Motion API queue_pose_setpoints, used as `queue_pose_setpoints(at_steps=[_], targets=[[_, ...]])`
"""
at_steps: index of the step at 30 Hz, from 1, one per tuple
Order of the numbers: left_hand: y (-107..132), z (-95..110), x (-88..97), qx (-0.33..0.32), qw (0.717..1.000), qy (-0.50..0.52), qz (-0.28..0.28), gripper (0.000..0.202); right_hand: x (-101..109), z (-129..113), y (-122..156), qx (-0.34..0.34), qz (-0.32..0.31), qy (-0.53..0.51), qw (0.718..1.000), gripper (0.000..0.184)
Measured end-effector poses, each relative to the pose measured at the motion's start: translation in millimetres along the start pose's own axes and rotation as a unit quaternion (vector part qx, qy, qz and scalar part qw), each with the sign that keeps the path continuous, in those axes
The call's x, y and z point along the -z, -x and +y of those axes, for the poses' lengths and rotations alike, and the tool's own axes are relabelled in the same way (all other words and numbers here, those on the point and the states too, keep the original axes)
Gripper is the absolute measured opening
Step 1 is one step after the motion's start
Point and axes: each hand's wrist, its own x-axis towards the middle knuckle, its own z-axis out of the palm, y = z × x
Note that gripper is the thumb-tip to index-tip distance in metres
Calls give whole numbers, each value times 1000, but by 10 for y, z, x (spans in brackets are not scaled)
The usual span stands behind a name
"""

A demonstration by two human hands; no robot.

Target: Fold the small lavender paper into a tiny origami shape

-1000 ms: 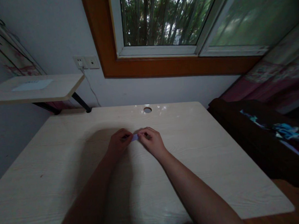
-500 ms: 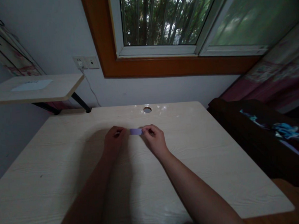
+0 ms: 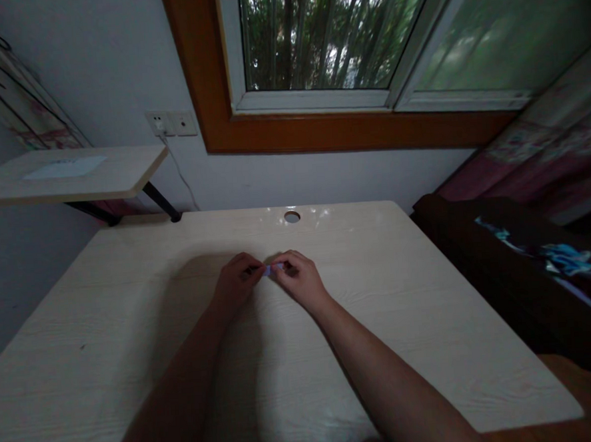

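Pinching a small purple slip [image 3: 268,269] between left hand [image 3: 236,279] and right hand [image 3: 300,279], fingertips closed narrow on either end, knuckles nearly touching. Held low over the pale wood bench [image 3: 131,324], around its middle. Hard to tell the slip's shape: mostly hidden by fingers, and dim. Farther back, a round cable hole [image 3: 292,216] near the bench's far edge. To the left, a raised shelf [image 3: 122,175] below a wall socket [image 3: 171,123]; above, a wood-framed window [image 3: 314,40].

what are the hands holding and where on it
A small purple strip, pinched at its ends: left hand on one, right hand on the other.
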Motion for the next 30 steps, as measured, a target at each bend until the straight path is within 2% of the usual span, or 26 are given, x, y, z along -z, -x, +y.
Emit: queue_pose_setpoints(at_steps=[6,11,21,23,25,30], targets=[[7,30,-4,-22,1000,-20,-9,12,-1,-24,3,32,-20,23,999,5],[1,75,16,-10,1000,-26,-8,13,5,-44,4,16,-7,29,999,6],[-16,74,50,57,998,1,41,12,42,11,-19,-91,122,27,988,12],[-14,71,51,56,998,3,40,11,44,-3,-16,-86,115,17,989,15],[-13,65,49,55,998,3,37,11,37,-20,-12,-66,79,6,995,17],[-12,30,39,44,999,3,31,11,8,-11,-7,-29,18,2,999,13]])
